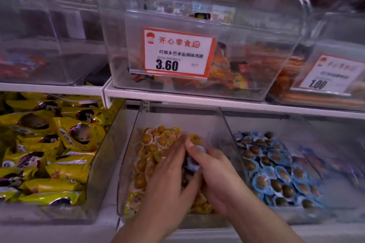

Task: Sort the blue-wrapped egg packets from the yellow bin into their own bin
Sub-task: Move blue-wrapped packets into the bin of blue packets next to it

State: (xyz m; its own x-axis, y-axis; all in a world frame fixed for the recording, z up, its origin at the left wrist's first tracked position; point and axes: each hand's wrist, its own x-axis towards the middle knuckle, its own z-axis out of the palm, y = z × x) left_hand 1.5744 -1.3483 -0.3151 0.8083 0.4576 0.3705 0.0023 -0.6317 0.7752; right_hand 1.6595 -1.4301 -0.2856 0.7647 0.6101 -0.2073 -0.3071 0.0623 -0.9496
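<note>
A clear bin (130,144) in the middle of the lower shelf holds several yellow-wrapped egg packets (158,138). Both my hands are inside it. My right hand (215,171) is closed around blue-wrapped egg packets (192,164), whose light-blue edges show between its fingers. My left hand (169,175) lies flat on the yellow packets, its fingers touching the right hand. To the right, a second clear bin (324,138) is filled with several blue-wrapped egg packets (276,171).
A bin of larger yellow snack bags (43,150) sits on the left. The white shelf edge (197,97) above carries clear bins with price tags reading 3.60 (177,53) and 1.00 (327,74), hanging over the lower bins.
</note>
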